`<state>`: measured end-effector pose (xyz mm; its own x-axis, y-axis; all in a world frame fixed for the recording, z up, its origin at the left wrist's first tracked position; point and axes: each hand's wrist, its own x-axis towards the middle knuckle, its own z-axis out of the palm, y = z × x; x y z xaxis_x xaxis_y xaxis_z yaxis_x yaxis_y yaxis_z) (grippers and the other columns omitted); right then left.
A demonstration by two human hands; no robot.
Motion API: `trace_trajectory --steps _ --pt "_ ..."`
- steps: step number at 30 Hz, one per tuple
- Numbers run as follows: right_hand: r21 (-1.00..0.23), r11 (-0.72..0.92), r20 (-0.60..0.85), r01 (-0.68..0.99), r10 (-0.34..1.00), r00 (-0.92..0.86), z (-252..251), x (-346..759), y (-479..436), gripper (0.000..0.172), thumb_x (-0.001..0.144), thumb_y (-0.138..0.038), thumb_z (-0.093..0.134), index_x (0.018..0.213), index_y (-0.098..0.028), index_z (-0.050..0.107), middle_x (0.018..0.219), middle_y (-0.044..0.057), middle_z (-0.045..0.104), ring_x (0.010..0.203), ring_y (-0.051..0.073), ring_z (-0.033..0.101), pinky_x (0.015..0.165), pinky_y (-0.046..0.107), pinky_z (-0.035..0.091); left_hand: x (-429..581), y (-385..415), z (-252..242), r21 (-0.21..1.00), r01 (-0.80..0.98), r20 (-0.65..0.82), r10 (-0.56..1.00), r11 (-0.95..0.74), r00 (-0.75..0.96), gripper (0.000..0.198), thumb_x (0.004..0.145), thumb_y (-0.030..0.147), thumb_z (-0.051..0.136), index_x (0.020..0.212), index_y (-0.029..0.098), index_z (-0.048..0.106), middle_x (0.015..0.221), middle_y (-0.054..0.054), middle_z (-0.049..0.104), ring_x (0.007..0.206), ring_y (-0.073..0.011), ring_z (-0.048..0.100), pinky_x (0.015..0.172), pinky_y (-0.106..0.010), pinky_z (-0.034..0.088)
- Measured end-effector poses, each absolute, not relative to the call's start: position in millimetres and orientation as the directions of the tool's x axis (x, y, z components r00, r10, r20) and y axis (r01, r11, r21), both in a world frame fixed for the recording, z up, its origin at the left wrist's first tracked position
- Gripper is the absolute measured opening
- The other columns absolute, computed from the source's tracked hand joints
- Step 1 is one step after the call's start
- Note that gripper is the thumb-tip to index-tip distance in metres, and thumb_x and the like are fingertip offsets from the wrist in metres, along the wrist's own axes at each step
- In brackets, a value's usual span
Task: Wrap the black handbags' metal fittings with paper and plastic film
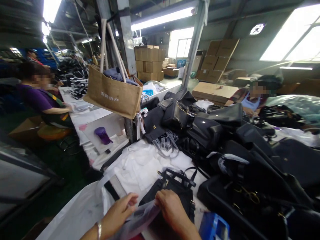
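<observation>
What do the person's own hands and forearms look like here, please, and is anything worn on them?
Both hands are bare, without gloves. The left hand has a thin silver-coloured bangle round its wrist, and no sleeve shows on that forearm. The right hand shows no jewellery, and its forearm is also bare as far as the lower edge of the view. No rings can be made out.
</observation>
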<state>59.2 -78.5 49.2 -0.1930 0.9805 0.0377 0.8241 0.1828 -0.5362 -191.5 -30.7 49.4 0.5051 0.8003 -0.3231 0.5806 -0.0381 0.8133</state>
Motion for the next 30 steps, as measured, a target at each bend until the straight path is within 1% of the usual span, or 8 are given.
trace_trajectory --steps 2,5,8,11,14,22,26,30 --pt "-0.523 0.176 0.04 0.834 0.982 -0.182 50 55 -80 0.011 0.086 -0.013 0.053 0.081 -0.022 0.056 0.081 -0.001 0.062 0.076 0.016 0.054 0.068 0.028 0.029 -158 -22 45 0.848 0.52 -0.28 0.751 -0.098 0.598 0.038 0.074 0.031 0.064 0.111 0.021 0.061 0.111 -0.006 0.066 0.104 -0.0229 0.058 0.091 -0.03 0.042" --pt "-0.496 0.139 0.037 0.857 0.99 -0.139 49 50 -81 0.01 0.086 -0.013 0.053 0.082 -0.022 0.056 0.081 -0.001 0.062 0.076 0.017 0.053 0.068 0.029 0.03 -120 -17 34 0.882 0.458 -0.244 0.724 -0.111 0.645 0.016 0.075 0.032 0.062 0.082 0.017 0.064 0.082 -0.002 0.067 0.081 -0.0205 0.058 0.074 -0.027 0.042" --pt "-0.523 0.082 0.03 0.848 0.997 -0.078 47 50 -86 0.006 0.087 -0.016 0.055 0.085 -0.022 0.055 0.083 -0.001 0.062 0.078 0.018 0.053 0.07 0.03 0.032 -110 -16 26 0.904 0.427 -0.267 0.743 -0.028 0.613 0.022 0.079 0.036 0.057 0.069 0.016 0.058 0.065 0.001 0.058 0.067 -0.0168 0.051 0.063 -0.025 0.036" --pt "-0.613 0.021 0.055 0.79 0.998 0.016 46 56 -96 0.018 0.086 -0.018 0.059 0.103 -0.024 0.054 0.097 0.001 0.063 0.093 0.02 0.053 0.087 0.033 0.034 -121 -9 27 0.902 0.428 -0.327 0.734 0.055 0.595 0.025 0.079 0.038 0.057 0.067 0.016 0.056 0.061 0.003 0.053 0.063 -0.0149 0.047 0.059 -0.024 0.032" --pt "-0.652 0.027 0.056 0.758 0.998 0.013 45 64 -101 0.026 0.085 -0.015 0.06 0.108 -0.025 0.053 0.1 0.0 0.062 0.098 0.02 0.054 0.104 0.039 0.023 -137 0 35 0.888 0.453 -0.367 0.718 0.082 0.591 0.026 0.081 0.039 0.055 0.068 0.016 0.055 0.061 0.003 0.052 0.061 -0.0142 0.047 0.057 -0.023 0.03" --pt "-0.68 0.014 0.006 0.733 1.0 -0.013 59 42 -68 0.011 0.085 -0.014 0.062 0.089 -0.023 0.057 0.089 -0.002 0.062 0.088 0.017 0.052 0.078 0.029 0.035 -153 13 57 0.759 0.6 -0.226 0.762 -0.253 0.607 0.031 0.093 0.04 0.039 0.073 0.021 0.053 0.065 0.002 0.058 0.065 -0.0157 0.054 0.062 -0.025 0.032" --pt "-0.621 0.1 0.007 0.777 0.993 -0.122 63 34 -57 0.009 0.085 -0.017 0.062 0.09 -0.024 0.059 0.089 -0.002 0.063 0.089 0.017 0.052 0.081 0.029 0.034 -152 19 58 0.779 0.571 -0.222 0.738 -0.259 0.638 0.032 0.095 0.042 0.036 0.075 0.022 0.052 0.066 0.002 0.059 0.065 -0.0157 0.055 0.062 -0.025 0.032" --pt "-0.605 0.017 -0.03 0.796 0.999 -0.045 62 32 -55 0.016 0.084 -0.013 0.057 0.096 -0.022 0.057 0.091 0.0 0.062 0.091 0.019 0.051 0.081 0.029 0.035 -148 22 53 0.835 0.511 -0.244 0.696 -0.203 0.676 0.033 0.094 0.044 0.038 0.075 0.021 0.052 0.068 0.003 0.059 0.066 -0.0156 0.055 0.062 -0.024 0.034"
